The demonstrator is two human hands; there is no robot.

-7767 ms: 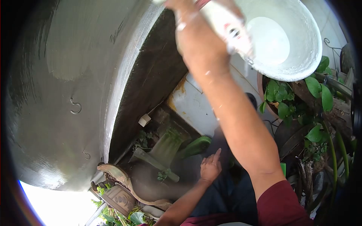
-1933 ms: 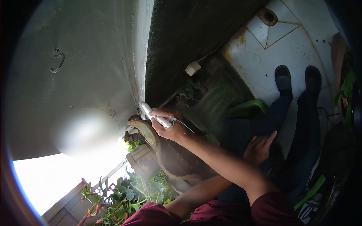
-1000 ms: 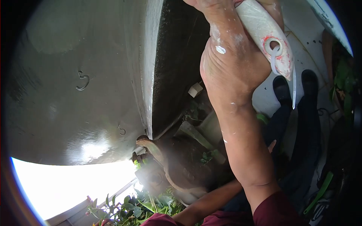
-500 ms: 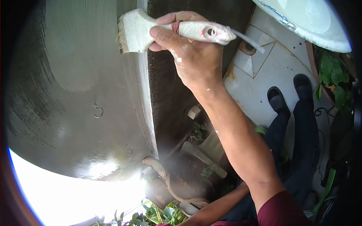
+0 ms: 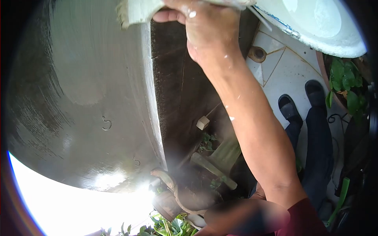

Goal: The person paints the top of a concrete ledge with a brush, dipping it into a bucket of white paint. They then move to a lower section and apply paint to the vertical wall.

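Observation:
My right hand [image 5: 210,25] is at the top edge, its fingers closed around the handle of a white-smeared paintbrush [image 5: 143,10]. The frame's top cuts off part of the brush and hand. The bristles point left, over a grey-brown surface [image 5: 90,129] with pale, wet-looking strokes; whether they touch it cannot be told. White specks dot the hand and forearm. Part of my other arm shows low in the frame under a blur, and my left hand is out of view. A white basin [image 5: 291,27] with pale contents stands right of the brush hand.
Two S-shaped hooks [image 5: 106,123] show on the grey surface. Tiled floor [image 5: 289,67], my dark shoes and a leafy plant [image 5: 344,76] lie at the right. A small pale block [image 5: 202,122], boards, a curved branch and more leaves are lower down.
My right hand and the brush have moved up, partly out of the frame. The hooks and the grey surface's edge appear slightly lower and further right.

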